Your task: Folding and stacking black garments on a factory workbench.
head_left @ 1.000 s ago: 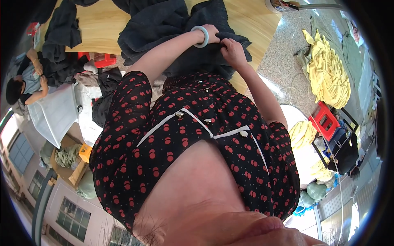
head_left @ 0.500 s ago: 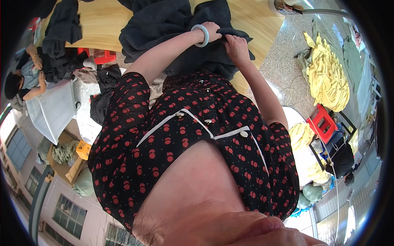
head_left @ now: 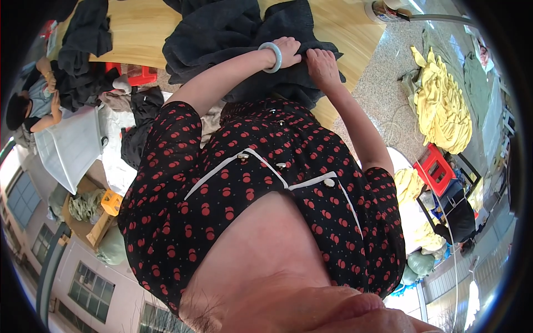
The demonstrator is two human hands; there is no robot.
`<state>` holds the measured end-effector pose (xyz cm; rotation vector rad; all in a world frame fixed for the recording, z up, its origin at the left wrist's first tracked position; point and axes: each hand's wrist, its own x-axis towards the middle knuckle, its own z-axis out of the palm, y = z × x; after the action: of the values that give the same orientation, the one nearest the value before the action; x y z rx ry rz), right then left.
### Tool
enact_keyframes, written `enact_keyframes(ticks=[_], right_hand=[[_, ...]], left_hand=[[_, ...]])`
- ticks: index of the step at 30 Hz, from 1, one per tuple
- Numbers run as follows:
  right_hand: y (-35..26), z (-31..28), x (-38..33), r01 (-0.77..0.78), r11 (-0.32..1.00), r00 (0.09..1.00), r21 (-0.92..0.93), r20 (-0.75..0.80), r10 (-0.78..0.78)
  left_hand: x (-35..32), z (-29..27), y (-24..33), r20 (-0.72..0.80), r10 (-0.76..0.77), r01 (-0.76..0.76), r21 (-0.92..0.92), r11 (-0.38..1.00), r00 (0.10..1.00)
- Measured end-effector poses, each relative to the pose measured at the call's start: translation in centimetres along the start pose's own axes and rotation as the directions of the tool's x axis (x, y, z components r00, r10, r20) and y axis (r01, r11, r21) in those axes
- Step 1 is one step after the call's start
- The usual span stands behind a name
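Head view, looking down the wearer's front; black dress with red dots (head_left: 250, 183) fills the centre.

Hands: both reach up to 12 o'clock and meet side by side on the dark cloth (head_left: 222, 33). Left hand (head_left: 288, 50) rests on it, fingers curled into a fold; a pale bangle (head_left: 270, 57) sits on that wrist. Right hand (head_left: 322, 64) is just beside the left, at its 4 o'clock, fingers pinching the same fold. The two hands nearly touch; each is closed on cloth, not on the other.

Dark cloth: a crumpled dark grey heap lying on the wooden table (head_left: 139, 28), spread from about 11 to 1 o'clock, its near edge hanging toward the wearer's body.

Surroundings:
- A second dark garment (head_left: 83, 33) at 10 o'clock, on the table's left end, draped over the edge.
- A red stool (head_left: 141, 73) below it, partly hidden.
- Another person (head_left: 33, 105) at 9 o'clock, seated low, beside a white sheet (head_left: 72, 147).
- A yellow fabric pile (head_left: 441, 105) at 2 o'clock on the speckled floor, well apart from the hands.
- A red crate (head_left: 436, 166) at 3 o'clock, with more yellow fabric just beside it.
- A can-like object at the table's far right corner, 1 o'clock; too small to tell what.
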<state>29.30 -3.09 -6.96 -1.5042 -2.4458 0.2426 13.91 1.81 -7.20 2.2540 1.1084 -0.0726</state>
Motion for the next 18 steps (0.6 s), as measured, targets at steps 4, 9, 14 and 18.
enact_keyframes(ticks=[4, 9, 14, 18], right_hand=[[0.1, 0.0, 0.0, 0.011, 1.000, 1.000, 0.006, 0.001, -0.011], [0.0, -0.2, 0.0, 0.009, 0.999, 0.998, 0.036, 0.068, -0.011], [0.8, -0.8, 0.1, 0.033, 0.993, 0.994, 0.117, 0.095, -0.044], [1.7, -2.1, 0.2, -0.251, 0.839, 0.960, 0.484, 0.236, 0.151]], left_hand=[[0.0, 0.2, 0.4, 0.014, -0.025, 0.025, 0.008, 1.000, 1.000], [-0.2, 1.2, -0.5, -0.082, 0.059, -0.057, 0.029, 0.998, 0.995], [-0.3, 0.6, 0.0, -0.125, 0.132, -0.129, 0.037, 0.991, 0.983], [-0.3, -1.0, 0.0, -0.203, 0.232, -0.246, -0.046, 0.968, 0.951]])
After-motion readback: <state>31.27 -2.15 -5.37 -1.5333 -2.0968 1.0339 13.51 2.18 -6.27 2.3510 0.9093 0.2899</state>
